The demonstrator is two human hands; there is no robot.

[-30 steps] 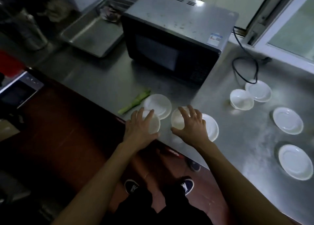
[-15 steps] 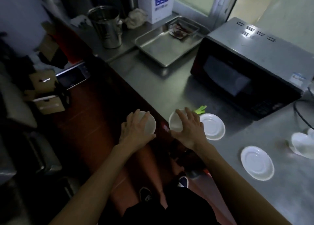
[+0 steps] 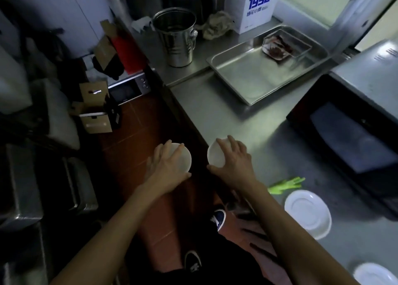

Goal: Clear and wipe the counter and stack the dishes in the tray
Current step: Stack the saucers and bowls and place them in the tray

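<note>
White bowl [image 3: 184,158] near left, white bowl [image 3: 215,155] beside it, white plate [image 3: 308,213] near right, green stalks [image 3: 285,184], silver tray [image 3: 254,77] far right, white box [image 3: 255,4] with blue print, reddish-brown floor [image 3: 137,131]

Ahead of our two gripped bowls lies bare counter [image 3: 217,112] up to the tray [image 3: 254,77]; the microwave [image 3: 349,133] blocks our right, the bucket [image 3: 175,36] stands beyond-left.
</note>
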